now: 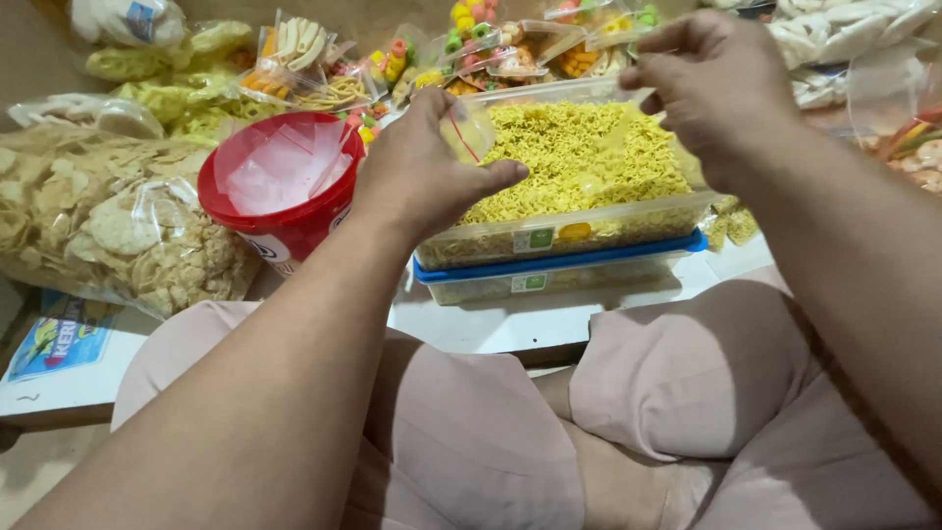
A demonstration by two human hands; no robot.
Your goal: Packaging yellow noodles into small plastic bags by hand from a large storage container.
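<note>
Hands above noodle container

We see a clear rectangular plastic tub (579,228) filled with yellow noodle bits; our left hand (427,172) and right hand (711,93) pinch a small transparent plastic bag (471,132) above it.

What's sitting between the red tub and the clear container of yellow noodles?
In the head view, the left hand lies between the red tub and the noodle container, its fingers pinching a small clear bag.
</note>
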